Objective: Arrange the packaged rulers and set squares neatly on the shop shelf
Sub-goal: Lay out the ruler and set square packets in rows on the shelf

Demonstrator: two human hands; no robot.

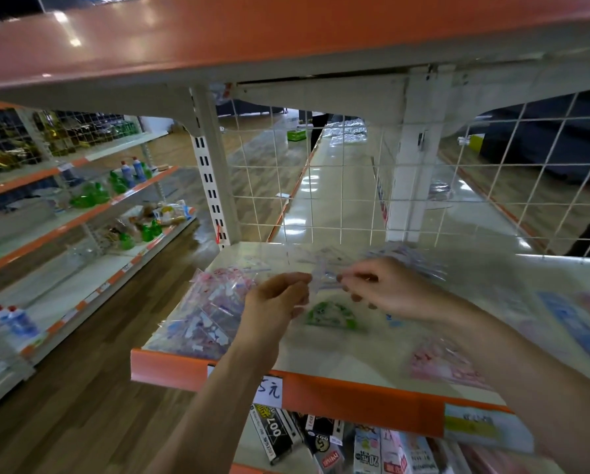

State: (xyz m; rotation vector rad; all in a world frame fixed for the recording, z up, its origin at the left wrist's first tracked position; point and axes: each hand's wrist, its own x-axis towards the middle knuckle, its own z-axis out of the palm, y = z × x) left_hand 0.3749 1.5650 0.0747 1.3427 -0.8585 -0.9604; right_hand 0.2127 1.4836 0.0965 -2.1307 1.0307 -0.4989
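A: Why is that clear packet (324,280) up off the shelf (338,354)?

B: Both hands pinch it: the left hand (280,299) has its left end, the right hand (382,289) its right end, fingers curled. I'd judge it is held flat to be squared up before it is laid down. It is too blurred to name the contents.

A: And the rest?

B: A loose pile (211,309) lies at the left, a heap (406,261) lies far right by the wire mesh (321,200), and a green-printed packet (334,314) lies under the hands.

A: Room to move?

B: There is bare shelf towards the near orange edge (355,398). The mesh closes the far side.
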